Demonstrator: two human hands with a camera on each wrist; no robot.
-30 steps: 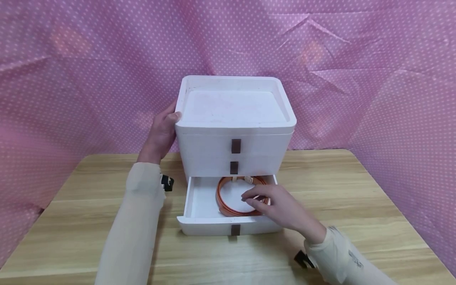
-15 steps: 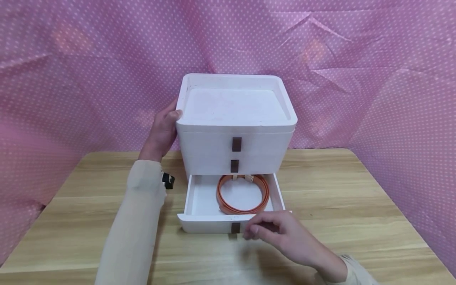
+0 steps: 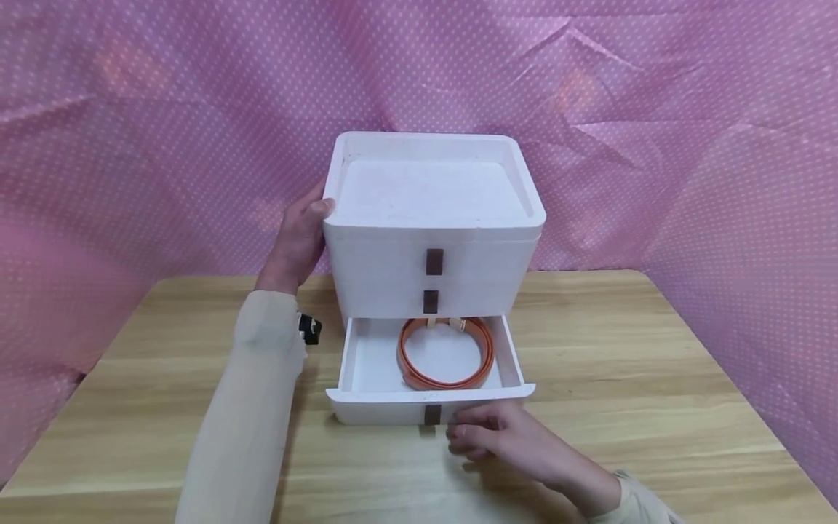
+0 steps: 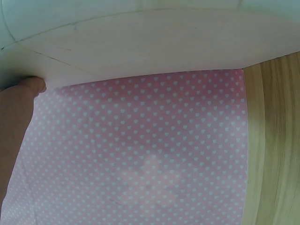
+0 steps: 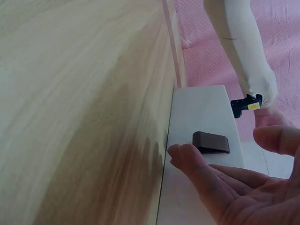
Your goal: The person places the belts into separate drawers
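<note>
A white drawer unit (image 3: 432,269) stands on the table with its bottom drawer (image 3: 376,397) pulled out. Coiled inside that drawer lies an orange-brown belt (image 3: 407,367) with a pale loop and buckle. My left hand (image 3: 297,244) rests along the unit's left side, its thumb at the top rim. Low in front of the drawer's right half is my right hand (image 3: 504,437), fingertips close to the brown pull tab (image 3: 433,415). In the right wrist view its fingers (image 5: 199,171) reach just short of the tab, the thumb stands apart, and nothing is held.
Two upper drawers are closed, each with a brown tab (image 3: 434,262). The unit's top is a shallow tray with a raised rim (image 3: 432,222). Behind the wooden table (image 3: 622,349) and at both sides hangs a pink dotted cloth (image 3: 628,145).
My right hand has come out of the drawer, away from the belt, and dropped in front of the drawer's face. The belt stays in the drawer; my left hand stays at the unit's side.
</note>
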